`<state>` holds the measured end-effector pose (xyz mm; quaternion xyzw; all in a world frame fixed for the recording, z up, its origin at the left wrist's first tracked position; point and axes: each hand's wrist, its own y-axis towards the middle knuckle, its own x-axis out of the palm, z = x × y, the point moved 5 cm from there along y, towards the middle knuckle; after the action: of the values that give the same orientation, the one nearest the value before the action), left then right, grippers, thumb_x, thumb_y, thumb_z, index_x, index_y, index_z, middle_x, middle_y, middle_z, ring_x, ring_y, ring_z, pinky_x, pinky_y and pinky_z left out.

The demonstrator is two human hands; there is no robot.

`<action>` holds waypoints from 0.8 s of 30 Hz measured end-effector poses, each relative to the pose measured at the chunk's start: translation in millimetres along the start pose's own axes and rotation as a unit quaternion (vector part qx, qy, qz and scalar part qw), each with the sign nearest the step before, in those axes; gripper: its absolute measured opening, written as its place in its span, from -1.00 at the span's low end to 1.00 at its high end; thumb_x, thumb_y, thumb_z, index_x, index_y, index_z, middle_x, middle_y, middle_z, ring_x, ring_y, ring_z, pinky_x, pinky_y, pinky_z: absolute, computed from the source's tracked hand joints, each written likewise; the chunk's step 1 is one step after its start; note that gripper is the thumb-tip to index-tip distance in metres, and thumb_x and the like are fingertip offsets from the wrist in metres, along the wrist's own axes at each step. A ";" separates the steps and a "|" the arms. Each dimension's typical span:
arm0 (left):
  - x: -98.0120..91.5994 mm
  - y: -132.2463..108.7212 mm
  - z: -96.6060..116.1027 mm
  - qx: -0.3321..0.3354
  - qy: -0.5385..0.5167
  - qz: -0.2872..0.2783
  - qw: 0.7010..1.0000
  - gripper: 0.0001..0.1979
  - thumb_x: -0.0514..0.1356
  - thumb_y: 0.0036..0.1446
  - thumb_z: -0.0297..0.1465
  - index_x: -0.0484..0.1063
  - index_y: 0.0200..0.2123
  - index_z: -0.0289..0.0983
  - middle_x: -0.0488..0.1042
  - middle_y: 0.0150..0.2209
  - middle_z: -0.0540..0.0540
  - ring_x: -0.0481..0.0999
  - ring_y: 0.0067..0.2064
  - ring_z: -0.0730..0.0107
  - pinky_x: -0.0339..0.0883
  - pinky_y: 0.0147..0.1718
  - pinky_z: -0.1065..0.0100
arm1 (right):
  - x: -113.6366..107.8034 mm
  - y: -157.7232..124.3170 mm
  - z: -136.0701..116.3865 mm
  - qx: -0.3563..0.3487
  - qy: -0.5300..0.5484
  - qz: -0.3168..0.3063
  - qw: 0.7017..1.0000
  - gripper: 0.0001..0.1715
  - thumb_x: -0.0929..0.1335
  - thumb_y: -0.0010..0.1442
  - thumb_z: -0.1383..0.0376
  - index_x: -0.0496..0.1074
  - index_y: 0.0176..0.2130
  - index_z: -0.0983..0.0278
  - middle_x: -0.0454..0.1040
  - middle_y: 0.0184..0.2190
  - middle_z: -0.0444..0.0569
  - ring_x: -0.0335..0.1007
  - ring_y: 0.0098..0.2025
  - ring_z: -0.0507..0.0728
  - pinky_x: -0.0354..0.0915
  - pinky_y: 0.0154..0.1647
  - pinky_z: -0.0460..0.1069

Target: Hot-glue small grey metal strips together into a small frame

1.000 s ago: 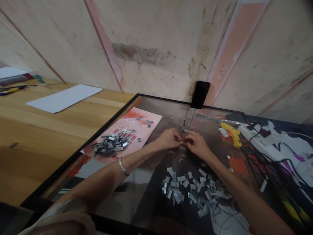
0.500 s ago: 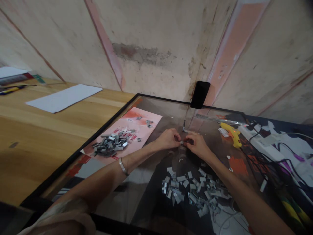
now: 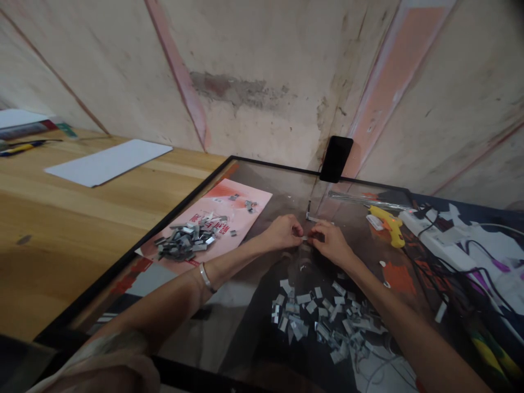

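My left hand (image 3: pixel 283 232) and my right hand (image 3: pixel 331 242) meet over the middle of a glass sheet (image 3: pixel 262 180), fingers curled. Both pinch one small silvery metal piece (image 3: pixel 304 238) between their fingertips. A silver bracelet (image 3: pixel 204 277) sits on my left wrist. Several loose flat metal pieces (image 3: pixel 323 322) lie scattered on the glass below my hands. Another heap of metal pieces (image 3: pixel 184 243) rests on a pink printed sheet (image 3: pixel 229 218) to the left.
A black phone (image 3: pixel 335 159) leans against the wall behind the glass. A yellow glue gun (image 3: pixel 388 225), a white power strip (image 3: pixel 442 240) and tangled cables lie at the right. White paper (image 3: pixel 108 162) and pens (image 3: pixel 20 147) sit on the wooden table at left.
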<state>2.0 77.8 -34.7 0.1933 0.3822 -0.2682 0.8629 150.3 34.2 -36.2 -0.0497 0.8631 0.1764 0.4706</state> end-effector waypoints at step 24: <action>-3.1 -2.0 3.2 -0.009 0.005 -0.009 1.000 -0.81 0.23 -0.12 -0.37 0.57 -0.39 -0.28 0.48 -0.38 -0.04 0.42 -0.40 0.45 0.22 -0.44 0.47 | -1.6 -0.6 -2.3 -0.001 -0.002 0.002 1.000 -0.91 0.36 0.05 0.36 0.48 -0.37 0.23 0.45 -0.28 -0.03 0.33 -0.19 0.13 0.20 -0.16 0.02</action>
<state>0.8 75.5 -30.6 0.1840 0.3907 -0.2713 0.8601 149.5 32.7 -33.9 -0.0485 0.8620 0.1782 0.4721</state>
